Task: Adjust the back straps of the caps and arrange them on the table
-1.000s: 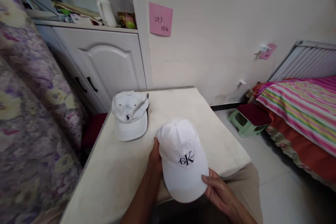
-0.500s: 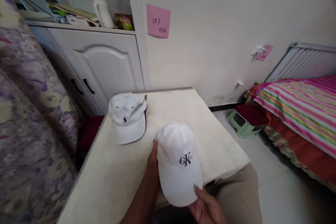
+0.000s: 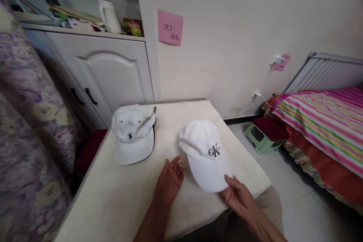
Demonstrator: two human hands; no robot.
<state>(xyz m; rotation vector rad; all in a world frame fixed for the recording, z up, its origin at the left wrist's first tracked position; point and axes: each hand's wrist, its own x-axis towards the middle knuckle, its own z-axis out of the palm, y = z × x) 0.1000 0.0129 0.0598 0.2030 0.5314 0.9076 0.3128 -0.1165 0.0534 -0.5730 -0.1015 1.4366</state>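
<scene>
Beyond the cream desk (image 3: 127, 204), at twelve o'clock in the head view, a pink note (image 3: 170, 27) hangs on the wall (image 3: 221, 45). The white cap (image 3: 202, 143) with black lettering is over the desk's two o'clock side, its brim pinched between the right hand's (image 3: 238, 196) thumb and fingers. The left hand (image 3: 170, 181) is empty, half-open, fingers loosely curled, near the cap's crown. At ten o'clock, a pale cap (image 3: 133, 130) rests on the desk.

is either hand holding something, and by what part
The right hand holds the white CK baseball cap by the edge of its brim; the left hand holds nothing.
</scene>
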